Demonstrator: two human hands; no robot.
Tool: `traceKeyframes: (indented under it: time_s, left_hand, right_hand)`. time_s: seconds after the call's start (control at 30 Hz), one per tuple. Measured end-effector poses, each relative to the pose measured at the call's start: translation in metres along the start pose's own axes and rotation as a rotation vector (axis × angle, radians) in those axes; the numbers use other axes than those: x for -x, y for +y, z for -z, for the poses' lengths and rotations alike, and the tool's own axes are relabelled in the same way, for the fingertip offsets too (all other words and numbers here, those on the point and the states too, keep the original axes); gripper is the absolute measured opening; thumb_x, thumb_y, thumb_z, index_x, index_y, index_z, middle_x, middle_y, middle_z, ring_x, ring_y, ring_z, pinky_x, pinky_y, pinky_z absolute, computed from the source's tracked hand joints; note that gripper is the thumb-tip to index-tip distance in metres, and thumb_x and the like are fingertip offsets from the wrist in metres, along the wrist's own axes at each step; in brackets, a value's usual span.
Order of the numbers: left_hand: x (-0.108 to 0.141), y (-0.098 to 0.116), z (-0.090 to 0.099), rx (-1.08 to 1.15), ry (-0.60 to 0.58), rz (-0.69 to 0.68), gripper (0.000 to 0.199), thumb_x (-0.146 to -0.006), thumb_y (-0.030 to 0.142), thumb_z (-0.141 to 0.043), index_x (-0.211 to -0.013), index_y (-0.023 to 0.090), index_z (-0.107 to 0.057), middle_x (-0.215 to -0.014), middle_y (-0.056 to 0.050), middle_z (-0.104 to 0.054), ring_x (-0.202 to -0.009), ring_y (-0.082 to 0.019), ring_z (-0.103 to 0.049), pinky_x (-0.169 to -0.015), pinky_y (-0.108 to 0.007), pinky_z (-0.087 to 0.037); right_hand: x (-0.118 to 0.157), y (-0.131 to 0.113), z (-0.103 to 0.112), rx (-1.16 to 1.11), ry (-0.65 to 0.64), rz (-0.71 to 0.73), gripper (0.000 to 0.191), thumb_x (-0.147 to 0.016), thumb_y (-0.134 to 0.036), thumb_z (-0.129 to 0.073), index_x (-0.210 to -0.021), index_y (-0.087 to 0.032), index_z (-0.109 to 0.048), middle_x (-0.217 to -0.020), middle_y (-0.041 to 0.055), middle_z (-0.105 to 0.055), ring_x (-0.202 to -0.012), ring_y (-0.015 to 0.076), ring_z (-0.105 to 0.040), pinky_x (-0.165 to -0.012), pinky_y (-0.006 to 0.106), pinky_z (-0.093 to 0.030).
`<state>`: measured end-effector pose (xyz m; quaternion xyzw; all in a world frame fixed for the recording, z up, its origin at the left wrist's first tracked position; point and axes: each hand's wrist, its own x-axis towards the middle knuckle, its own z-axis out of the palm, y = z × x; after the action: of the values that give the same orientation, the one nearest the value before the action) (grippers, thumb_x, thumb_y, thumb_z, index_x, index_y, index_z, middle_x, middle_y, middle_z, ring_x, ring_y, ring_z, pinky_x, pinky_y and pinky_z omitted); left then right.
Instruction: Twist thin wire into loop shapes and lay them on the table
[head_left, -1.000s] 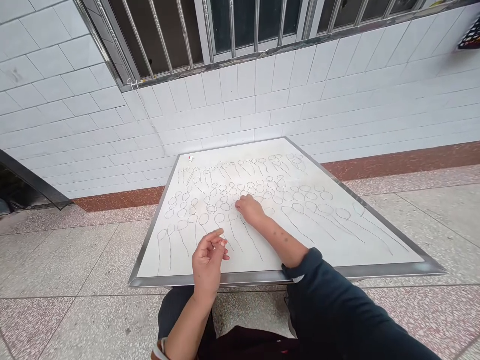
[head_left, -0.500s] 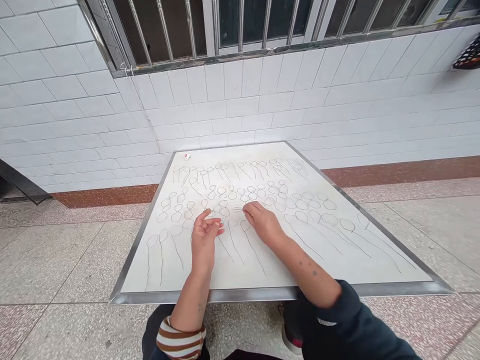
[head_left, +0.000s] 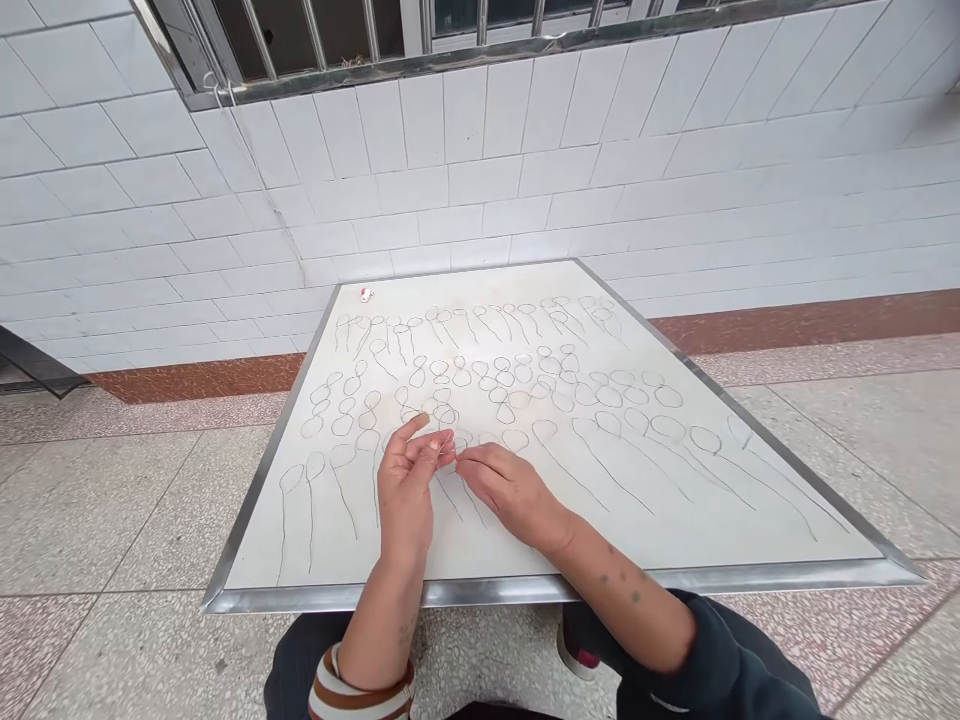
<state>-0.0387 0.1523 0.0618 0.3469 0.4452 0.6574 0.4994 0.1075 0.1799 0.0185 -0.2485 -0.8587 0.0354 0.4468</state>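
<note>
- A thin wire loop (head_left: 447, 447) is pinched between the thumb and fingers of the left hand (head_left: 407, 490), just above the table (head_left: 750, 575), near its front middle part.
- The grip of the left hand is closed on this loop; the index finger is stretched out and points away from the person.
- The fingertips of the right hand (head_left: 510, 492) are brought to the same loop from the right side, and they seem to touch it; whether the loop is really clamped by them cannot be told.
- The two hands are almost touching each other at the fingertips.
- Many other wire loops (head_left: 600, 420) with long straight tails are laid flat in rows on the white top of the table, around and beyond the hands.
- A small white and red thing (head_left: 366, 294) is seen at the far left corner of the table.
- The table has a metal rim and is placed on a speckled floor (head_left: 112, 520), against a white tiled wall (head_left: 525, 180).
- A window with bars (head_left: 300, 30) is seen above the wall.
</note>
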Motion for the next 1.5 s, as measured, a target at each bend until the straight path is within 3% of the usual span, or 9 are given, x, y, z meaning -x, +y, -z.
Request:
traceKeyframes:
  time_s: [0.27,0.43,0.5,0.6,0.67,0.77,0.9,1.1,1.5]
  left_hand:
    - [0.004,0.000,-0.003,-0.143,-0.015,0.014,0.044,-0.080,0.031,-0.071,-0.120,0.020,-0.059,-0.098,-0.007,-0.073,-0.090,-0.017,-0.067,-0.085,-0.034,-0.051]
    - [0.001,-0.005,-0.005,-0.147,0.043,-0.012,0.040,-0.077,0.028,-0.073,-0.115,0.019,-0.062,-0.084,-0.003,-0.071,-0.089,-0.017,-0.066,-0.078,-0.030,-0.050]
    - [0.000,-0.005,-0.005,-0.141,0.054,-0.023,0.040,-0.076,0.027,-0.073,-0.114,0.019,-0.062,-0.082,-0.002,-0.070,-0.088,-0.017,-0.065,-0.075,-0.029,-0.050]
    - [0.000,-0.002,-0.005,-0.176,0.023,-0.021,0.040,-0.076,0.027,-0.073,-0.113,0.019,-0.062,-0.080,-0.002,-0.069,-0.086,-0.017,-0.065,-0.070,-0.027,-0.048]
    - [0.001,-0.001,-0.006,-0.231,-0.020,-0.007,0.040,-0.076,0.028,-0.073,-0.114,0.019,-0.063,-0.079,-0.003,-0.070,-0.086,-0.019,-0.065,-0.066,-0.026,-0.048]
    - [0.004,0.000,-0.009,-0.310,-0.071,-0.005,0.041,-0.077,0.029,-0.072,-0.115,0.020,-0.062,-0.079,-0.003,-0.070,-0.079,-0.017,-0.064,-0.063,-0.026,-0.047]
    - [0.006,-0.001,-0.011,-0.278,-0.060,-0.037,0.041,-0.077,0.028,-0.072,-0.116,0.021,-0.062,-0.086,-0.003,-0.071,-0.075,-0.013,-0.062,-0.070,-0.027,-0.049]
    - [0.008,-0.001,-0.013,-0.149,-0.036,-0.035,0.052,-0.072,0.023,-0.077,-0.121,0.024,-0.059,-0.098,-0.004,-0.071,-0.092,-0.016,-0.065,-0.085,-0.031,-0.050]
    - [0.011,-0.002,-0.013,-0.146,0.013,-0.044,0.042,-0.077,0.028,-0.073,-0.117,0.023,-0.061,-0.080,0.002,-0.064,-0.075,-0.012,-0.062,-0.082,-0.030,-0.049]
  right_hand:
    - [0.005,0.003,0.004,-0.042,-0.034,-0.019,0.029,-0.095,-0.008,-0.042,-0.113,-0.024,-0.058,-0.100,0.0057,-0.067,-0.086,0.0177,-0.061,-0.072,0.033,-0.054]
    - [0.004,-0.002,0.006,-0.148,0.011,-0.041,0.024,-0.094,-0.010,-0.047,-0.111,-0.024,-0.059,-0.100,0.0063,-0.067,-0.087,0.0170,-0.063,-0.074,0.032,-0.056]
    - [0.003,-0.003,0.010,-0.225,0.095,-0.165,0.019,-0.094,-0.013,-0.049,-0.106,-0.023,-0.060,-0.096,0.0060,-0.067,-0.087,0.0170,-0.064,-0.072,0.031,-0.056]
    - [-0.003,-0.002,0.016,-0.366,0.215,-0.512,0.012,-0.093,-0.024,-0.055,-0.104,-0.024,-0.059,-0.095,0.0048,-0.065,-0.073,0.0144,-0.064,-0.060,0.028,-0.055]
    - [-0.010,0.001,0.020,-0.521,0.189,-0.715,0.024,-0.089,-0.033,-0.060,-0.111,-0.026,-0.056,-0.101,0.0041,-0.064,-0.064,0.0117,-0.062,-0.054,0.027,-0.054]
    - [-0.019,0.003,0.025,-0.711,0.090,-0.851,0.026,-0.085,-0.039,-0.063,-0.108,-0.026,-0.060,-0.093,0.0008,-0.065,-0.062,0.0110,-0.060,-0.053,0.025,-0.053]
    - [-0.025,0.000,0.029,-0.738,0.101,-0.891,0.019,-0.086,-0.040,-0.061,-0.080,-0.023,-0.064,-0.073,-0.0005,-0.063,-0.065,0.0124,-0.058,-0.054,0.024,-0.050]
    - [-0.026,-0.011,0.030,-0.765,0.164,-0.907,0.021,-0.087,-0.042,-0.060,-0.083,-0.023,-0.066,-0.074,0.0004,-0.066,-0.066,0.0131,-0.061,-0.058,0.026,-0.055]
    - [-0.026,-0.017,0.024,-0.738,0.213,-0.839,0.022,-0.090,-0.041,-0.057,-0.083,-0.024,-0.068,-0.078,0.0002,-0.067,-0.061,0.0114,-0.063,-0.051,0.024,-0.056]
